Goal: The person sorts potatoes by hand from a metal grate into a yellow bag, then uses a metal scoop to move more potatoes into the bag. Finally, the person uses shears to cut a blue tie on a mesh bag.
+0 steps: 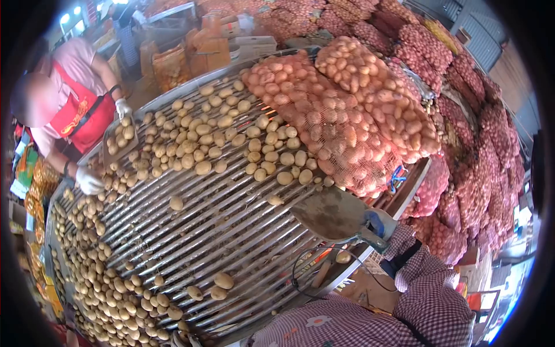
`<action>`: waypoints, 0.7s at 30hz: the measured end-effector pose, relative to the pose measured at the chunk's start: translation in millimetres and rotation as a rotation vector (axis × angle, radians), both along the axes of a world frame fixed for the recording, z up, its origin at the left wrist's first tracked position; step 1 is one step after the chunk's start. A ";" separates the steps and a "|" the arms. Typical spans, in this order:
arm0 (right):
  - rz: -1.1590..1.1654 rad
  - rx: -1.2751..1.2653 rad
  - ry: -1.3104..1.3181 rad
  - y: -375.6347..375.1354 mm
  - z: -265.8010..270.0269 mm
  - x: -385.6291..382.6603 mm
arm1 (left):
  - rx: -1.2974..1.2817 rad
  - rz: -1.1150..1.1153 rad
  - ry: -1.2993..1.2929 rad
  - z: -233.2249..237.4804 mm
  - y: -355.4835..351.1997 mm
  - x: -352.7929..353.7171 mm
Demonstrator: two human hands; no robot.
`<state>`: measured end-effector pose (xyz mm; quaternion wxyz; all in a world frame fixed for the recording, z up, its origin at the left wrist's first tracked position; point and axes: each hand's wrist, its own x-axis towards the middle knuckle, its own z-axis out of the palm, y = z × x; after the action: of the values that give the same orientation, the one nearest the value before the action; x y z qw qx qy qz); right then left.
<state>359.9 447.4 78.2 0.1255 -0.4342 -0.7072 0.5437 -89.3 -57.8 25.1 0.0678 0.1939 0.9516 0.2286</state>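
My right hand (378, 224), in a blue glove, is closed on the handle end of a wide, dirt-stained metal scoop (326, 214). The scoop lies over the right edge of a slatted metal table (231, 231), its pan showing no potatoes. At the bottom edge of the view is what looks like my left hand (185, 337), mostly cut off beside a heap of potatoes (124, 301). How its fingers are held is hidden. A few loose potatoes (223, 281) rest on the slats between my hands.
Red mesh sacks of potatoes (341, 115) lie on the table's far right. More sacks (485, 168) are piled behind. Across the table, a co-worker in a red apron (81, 113) holds a scoop of potatoes (120, 139). A thin black cable (296, 272) loops near the front edge.
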 end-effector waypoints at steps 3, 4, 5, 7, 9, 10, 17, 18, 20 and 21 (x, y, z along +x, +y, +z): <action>-0.112 -0.474 0.251 23.5 -69.4 38.5 | 0.026 0.014 0.098 -17.0 -9.9 -1.4; -0.106 -0.477 0.259 -23.1 -88.1 186.7 | 0.024 0.020 0.093 -20.8 -12.6 -2.2; -0.104 -0.483 0.266 -20.1 -90.5 175.7 | 0.019 0.023 0.088 -23.3 -15.2 -2.9; -0.121 -0.501 0.271 9.5 -75.2 17.2 | -0.019 0.011 0.122 -24.4 -16.6 -4.0; -0.161 -0.517 0.264 11.2 -59.8 -18.8 | -0.046 0.005 0.136 -23.8 -15.2 -4.1; -0.181 -0.525 0.260 -32.5 -65.3 85.8 | -0.055 0.003 0.124 -22.3 -13.3 -3.5; -0.330 -0.549 0.275 -33.7 -20.5 -41.2 | 0.012 0.111 -0.048 -31.8 -20.0 -9.3; -0.346 -0.548 0.283 -25.6 -13.0 -56.7 | 0.012 0.109 -0.048 -29.9 -18.5 -10.1; -0.371 -0.542 0.295 -23.7 -0.6 -70.5 | -0.078 0.075 -0.015 -25.5 -14.7 -8.0; -0.368 -0.540 0.292 -26.6 -2.6 -79.4 | -0.076 0.078 -0.017 -25.5 -15.3 -7.3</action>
<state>280.5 420.8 75.6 0.2020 -0.4895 -0.4224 0.7357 -96.6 -73.1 -0.4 0.0743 0.1520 0.9659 0.1962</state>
